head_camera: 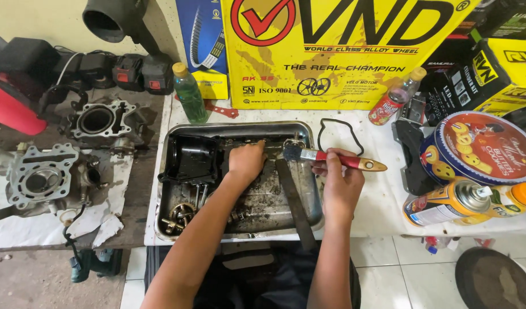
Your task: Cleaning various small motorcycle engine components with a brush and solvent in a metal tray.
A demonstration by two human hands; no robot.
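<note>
On the white-covered desk (383, 200) sits a grimy rectangular steel tray (308, 200) (a black plastic cover lies in its left end). The left hand (245, 162) reaches into the tray, fingers curled onto something hidden. Just right, over the rim, the right hand (338, 174) pinches a red-and-wood-handled paintbrush (331, 157), bristles toward the left hand.

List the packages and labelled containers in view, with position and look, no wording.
Large yellow cardboard box: back centre, red-and-black print.
Blue flat packet: left of it, belt picture.
Round blue-and-red biscuit tin: right, tilted.
Yellow spray can: lying at right edge.
Green plastic bottle: upright behind the metal tray.
</note>
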